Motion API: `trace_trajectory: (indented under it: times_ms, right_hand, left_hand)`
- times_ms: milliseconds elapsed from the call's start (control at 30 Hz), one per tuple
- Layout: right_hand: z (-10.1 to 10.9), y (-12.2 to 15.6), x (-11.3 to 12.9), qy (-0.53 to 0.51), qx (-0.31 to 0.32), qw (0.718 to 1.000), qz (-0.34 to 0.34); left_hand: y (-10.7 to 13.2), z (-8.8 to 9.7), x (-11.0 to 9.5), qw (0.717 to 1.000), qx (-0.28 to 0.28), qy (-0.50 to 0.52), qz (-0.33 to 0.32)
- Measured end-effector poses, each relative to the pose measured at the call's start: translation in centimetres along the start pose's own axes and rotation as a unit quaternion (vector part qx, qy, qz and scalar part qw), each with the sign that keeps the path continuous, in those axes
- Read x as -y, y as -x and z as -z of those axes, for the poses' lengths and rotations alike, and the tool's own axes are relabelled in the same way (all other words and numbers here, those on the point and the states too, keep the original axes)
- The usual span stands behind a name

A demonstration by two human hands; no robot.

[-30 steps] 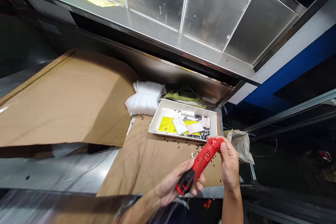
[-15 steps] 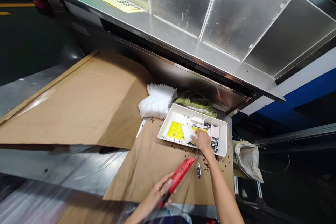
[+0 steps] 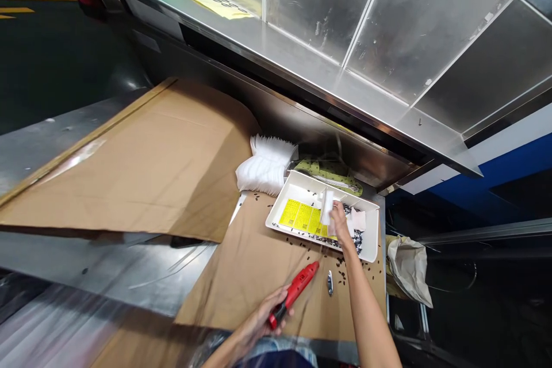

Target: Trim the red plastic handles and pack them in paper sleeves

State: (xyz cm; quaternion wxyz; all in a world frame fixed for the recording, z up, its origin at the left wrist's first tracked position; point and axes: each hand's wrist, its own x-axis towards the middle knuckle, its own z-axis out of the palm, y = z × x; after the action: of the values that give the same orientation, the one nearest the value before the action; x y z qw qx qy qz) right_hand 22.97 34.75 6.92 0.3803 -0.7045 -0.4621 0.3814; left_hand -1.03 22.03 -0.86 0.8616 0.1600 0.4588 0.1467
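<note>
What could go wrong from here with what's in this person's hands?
The right hand pinches a white pad above small black pieces in the white tray; lifting it might drag pieces out, and some lie on the cardboard around the tray. The left hand grips a red hand tool, which could scatter those loose pieces if it swings close.

One left hand, one right hand, one red tool, one white tray.
</note>
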Motion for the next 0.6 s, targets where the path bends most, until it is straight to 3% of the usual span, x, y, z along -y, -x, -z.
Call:
trace_trajectory:
  times_ms: [100, 200, 267, 433, 533, 600]
  right_hand:
    - [1.9, 1.7, 0.0, -0.151, 0.03, 0.988, -0.009]
    - [3.1, 4.1, -0.2, -0.389, 0.074, 0.916, -0.061]
    - [3.3, 5.9, -0.6, -0.475, 0.079, 0.873, -0.078]
    - [3.4, 11.4, -4.0, -0.378, 0.012, 0.924, -0.058]
    - [2.7, 15.5, -7.2, -0.172, -0.077, 0.98, -0.059]
    - [1.5, 17.9, -9.1, -0.034, -0.124, 0.99, -0.049]
  left_hand:
    - [-0.2, 0.2, -0.1, 0.999, 0.0, 0.025, 0.019]
    - [-0.3, 0.3, -0.3, 0.999, 0.001, 0.026, 0.026]
    - [-0.4, 0.4, -0.2, 0.999, 0.0, 0.024, 0.026]
    - [-0.6, 0.5, 0.0, 1.0, -0.005, 0.016, 0.017]
    - [-0.7, 0.4, 0.0, 1.0, -0.001, 0.01, 0.016]
    - [-0.8, 0.4, 0.0, 1.0, 0.002, 0.007, 0.014]
